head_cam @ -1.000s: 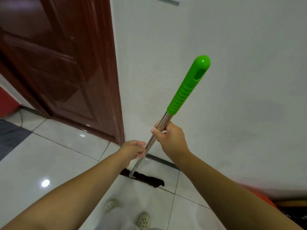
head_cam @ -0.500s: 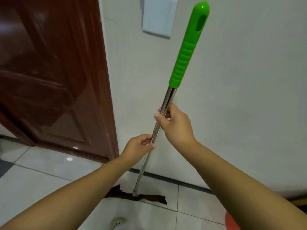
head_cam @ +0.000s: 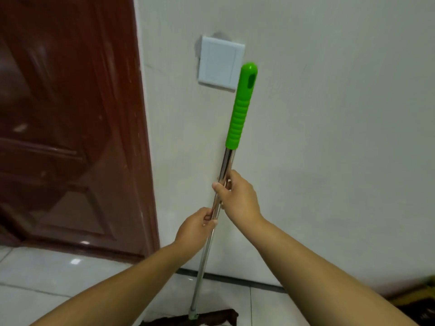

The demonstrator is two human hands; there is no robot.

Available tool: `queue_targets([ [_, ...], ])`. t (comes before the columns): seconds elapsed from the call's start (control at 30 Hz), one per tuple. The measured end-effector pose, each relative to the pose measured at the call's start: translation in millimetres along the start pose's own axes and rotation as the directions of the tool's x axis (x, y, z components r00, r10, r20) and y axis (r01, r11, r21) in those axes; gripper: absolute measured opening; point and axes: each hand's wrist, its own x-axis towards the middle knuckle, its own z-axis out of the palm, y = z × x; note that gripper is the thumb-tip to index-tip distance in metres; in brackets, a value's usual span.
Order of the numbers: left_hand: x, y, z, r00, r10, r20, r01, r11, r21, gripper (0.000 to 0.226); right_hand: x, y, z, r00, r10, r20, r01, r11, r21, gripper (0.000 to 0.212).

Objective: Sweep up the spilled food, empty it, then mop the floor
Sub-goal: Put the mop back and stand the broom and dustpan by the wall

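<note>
Mop (head_cam: 213, 222) stands nearly upright in front of the white wall (head_cam: 329, 137), shaft leaning a little toward 1 o'clock. Metal shaft runs from the floor up to a ribbed green grip (head_cam: 241, 107) at the top; the tip of the grip overlaps the lower right corner of a white switch plate (head_cam: 217, 63) on the wall.

Mop head (head_cam: 211, 320), dark brown cloth, lies flat on the pale floor tiles (head_cam: 47, 274) at 6 o'clock, partly cut off by the frame edge. A small green collar joins shaft to head.

Both hands on the bare metal shaft, below the green grip. Right hand (head_cam: 237, 196) is the upper one, fingers curled around the shaft, thumb laid across its near side. Left hand (head_cam: 195, 228) sits just below and toward 7 o'clock of it, fingers wrapped round the shaft, thumb pressed against the metal. The two hands are close but not touching. Both forearms reach in from the bottom corners.

Dark red-brown panelled door (head_cam: 70, 125) fills the 9 o'clock side, its edge meeting the wall. A dark skirting strip (head_cam: 235, 280) runs along the wall's foot. At 4 o'clock, a dark, blurred patch at the frame corner; cannot tell what it is.
</note>
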Motion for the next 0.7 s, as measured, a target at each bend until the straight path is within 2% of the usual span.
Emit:
queue_targets([
  [0.03,2,-1,4,1.0,-0.007,0.0,0.007,1.0,-0.002,0.011,-2,8,9,0.999,0.04,0.024,-0.04,0.999,0.011,0.01],
  [0.23,16,-1,13,0.995,-0.078,0.059,0.08,0.996,-0.039,0.015,-8,38,38,0.965,0.23,0.123,-0.228,0.973,-0.026,0.029],
  [0.43,43,-9,11,0.998,-0.059,0.03,0.057,0.996,0.073,0.014,22,33,35,0.963,0.255,0.084,-0.247,0.964,-0.098,0.025],
  [0.7,87,-17,-8,0.998,-0.068,-0.001,0.068,0.982,0.179,0.012,63,29,47,0.946,0.314,0.086,-0.311,0.949,-0.049,0.028],
])
